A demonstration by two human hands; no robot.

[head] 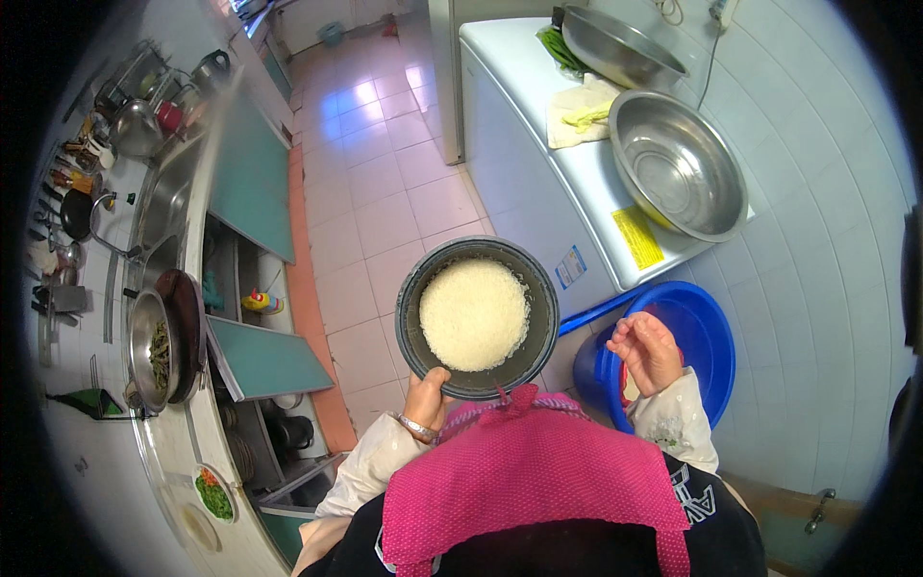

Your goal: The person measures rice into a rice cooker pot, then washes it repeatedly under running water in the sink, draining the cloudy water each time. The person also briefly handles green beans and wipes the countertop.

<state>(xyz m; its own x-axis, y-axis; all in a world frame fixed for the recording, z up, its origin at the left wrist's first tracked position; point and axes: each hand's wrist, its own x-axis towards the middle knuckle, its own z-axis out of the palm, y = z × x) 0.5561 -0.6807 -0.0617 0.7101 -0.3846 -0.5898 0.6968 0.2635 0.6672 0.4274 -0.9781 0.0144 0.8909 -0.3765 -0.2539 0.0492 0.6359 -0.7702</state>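
Observation:
My left hand (427, 401) grips the near rim of a dark round cooking pot (409, 339), thumb over the edge. Uncooked white rice (474, 314) covers most of the pot's bottom. Off to the right, my right hand (647, 349) is raised with curled fingers above a large blue plastic tub (710, 317). I see nothing held in it, though the inside of the fingers is partly hidden. Beneath that hand, something red and pale (629, 382) shows inside the tub, mostly covered by the hand and sleeve.
A white chest freezer (497, 94) bears steel basins (674, 173) and a cloth (577, 108). On the left, cabinet doors (270, 357) stand open below a counter with a sink (169, 191), a steel bowl of greens (140, 346) and a plate of chopped vegetables (214, 494).

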